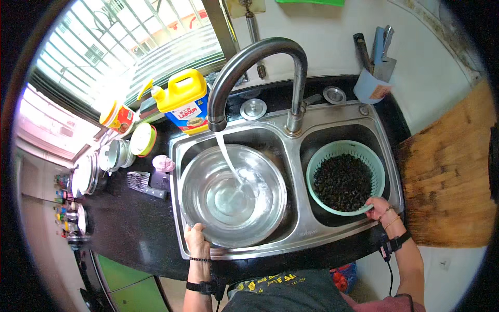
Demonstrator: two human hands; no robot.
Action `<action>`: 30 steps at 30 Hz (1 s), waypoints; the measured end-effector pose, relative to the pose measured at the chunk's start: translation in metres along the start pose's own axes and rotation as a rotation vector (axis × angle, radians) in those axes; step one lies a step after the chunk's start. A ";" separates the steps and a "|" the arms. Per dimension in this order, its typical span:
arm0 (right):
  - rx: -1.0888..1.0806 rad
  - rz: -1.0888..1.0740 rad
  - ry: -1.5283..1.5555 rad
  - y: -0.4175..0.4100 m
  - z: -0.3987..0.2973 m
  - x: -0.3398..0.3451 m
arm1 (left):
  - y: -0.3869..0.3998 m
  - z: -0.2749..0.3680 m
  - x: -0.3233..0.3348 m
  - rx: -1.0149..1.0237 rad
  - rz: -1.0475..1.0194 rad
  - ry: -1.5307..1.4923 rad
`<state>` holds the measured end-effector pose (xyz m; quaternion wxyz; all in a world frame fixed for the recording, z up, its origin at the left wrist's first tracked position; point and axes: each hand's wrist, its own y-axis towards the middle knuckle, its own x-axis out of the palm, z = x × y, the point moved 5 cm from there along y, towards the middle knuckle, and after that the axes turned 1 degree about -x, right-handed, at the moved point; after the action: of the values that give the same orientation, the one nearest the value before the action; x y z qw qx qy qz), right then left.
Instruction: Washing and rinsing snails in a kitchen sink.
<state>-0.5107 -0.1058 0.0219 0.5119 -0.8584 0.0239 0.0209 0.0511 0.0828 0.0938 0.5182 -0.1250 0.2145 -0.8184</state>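
My left hand point(196, 236) grips the near-left rim of a large stainless steel basin point(230, 156), which sits in the left bowl of a double sink point(298, 230). Water point(227, 156) runs from the curved metal faucet point(269, 46) into that basin, where some clear water lies. In the right bowl is a pale green plastic colander point(312, 183). Small dark pieces point(343, 181), too fine to identify, fill its lower part. My right hand point(378, 208) holds the colander by its near-right rim.
A yellow detergent jug point(187, 89) with a pump stands behind the sink. To the left are a cleaver point(148, 187), a pink cloth point(163, 163) and stacked bowls point(113, 154). A knife holder point(368, 85) stands back right, beside a wooden board point(448, 167). Two sink strainers point(253, 109) lie behind.
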 end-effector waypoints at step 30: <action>-0.111 -0.457 -0.326 -0.145 0.022 0.261 | -0.020 0.014 0.002 -0.304 -0.653 0.217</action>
<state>-0.2414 -0.0223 0.1229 0.4524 -0.8537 -0.2542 0.0440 0.0400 0.0860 0.1155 0.1798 -0.1750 0.3359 -0.9079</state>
